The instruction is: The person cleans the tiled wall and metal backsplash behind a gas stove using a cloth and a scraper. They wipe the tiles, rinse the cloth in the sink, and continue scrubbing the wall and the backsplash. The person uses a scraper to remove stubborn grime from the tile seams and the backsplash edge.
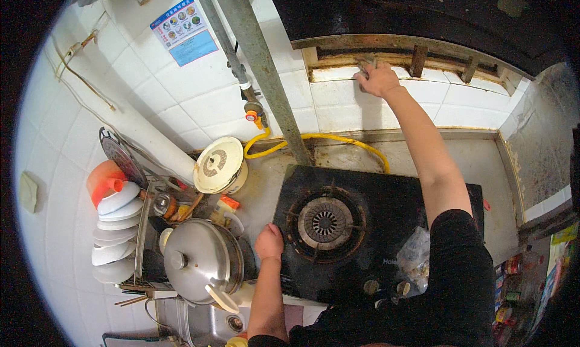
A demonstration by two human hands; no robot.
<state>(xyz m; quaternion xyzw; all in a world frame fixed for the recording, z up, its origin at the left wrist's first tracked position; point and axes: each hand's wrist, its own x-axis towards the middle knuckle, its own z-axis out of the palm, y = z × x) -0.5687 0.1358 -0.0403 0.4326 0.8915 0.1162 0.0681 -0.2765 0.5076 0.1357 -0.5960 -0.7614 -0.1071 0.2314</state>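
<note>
My right hand (379,79) reaches across to the window ledge, pressing a small greyish scrubber or rag (365,65) on the white tiled sill (337,74). The scrubber is blurred, so its exact kind is unclear. Behind it runs a stained window frame (389,57) with short brown bars. My left hand (269,241) is curled into a fist at the left edge of the black glass gas cooktop (389,202); no object shows in it. A burner (325,222) sits just right of that fist.
A lidded steel pot (197,258) stands left of the cooktop, near a lidded enamel pot (218,166) and stacked bowls (115,243). A metal pole (263,70) rises behind the cooktop. The yellow gas hose (344,140) crosses the back; a plastic bag (413,256) lies on the cooktop.
</note>
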